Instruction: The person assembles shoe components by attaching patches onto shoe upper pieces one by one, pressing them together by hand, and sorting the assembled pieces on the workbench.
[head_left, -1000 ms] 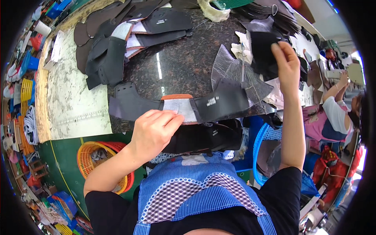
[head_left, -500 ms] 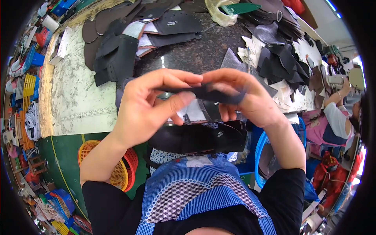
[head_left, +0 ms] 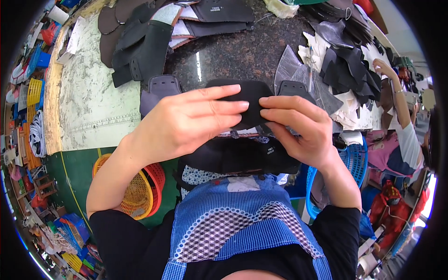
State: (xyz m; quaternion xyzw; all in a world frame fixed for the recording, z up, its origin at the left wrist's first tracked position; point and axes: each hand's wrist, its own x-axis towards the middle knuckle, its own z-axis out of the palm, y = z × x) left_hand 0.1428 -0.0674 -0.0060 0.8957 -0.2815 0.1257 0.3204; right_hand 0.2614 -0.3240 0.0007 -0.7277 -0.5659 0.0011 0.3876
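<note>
Between my two hands is a black rounded leather-like piece (head_left: 254,109), held with its face up over the near edge of the table. My left hand (head_left: 184,119) lays its fingers across the left side of it, the thumb hidden underneath. At the right edge, my right hand (head_left: 301,123) pinches the piece between fingers and thumb. Beneath my hands lies dark shoe-upper work, whose left eyelet flap (head_left: 164,85) and right eyelet flap (head_left: 294,87) stick out on either side. A larger black piece (head_left: 219,156) hangs at the table edge, against my apron.
Black cut pieces (head_left: 149,46) are stacked at the back left, beside a stained white board (head_left: 100,100). Scraps (head_left: 343,70) heap up at the right. A yellow basket (head_left: 140,198) and a blue basket (head_left: 311,186) flank me. A co-worker's arm (head_left: 399,95) reaches in at the far right.
The black piece, earlier blurred and seen nearly edge-on, now shows its flat face. My left fingers have spread over it, and my right hand has gone from cupping to pinching its edge.
</note>
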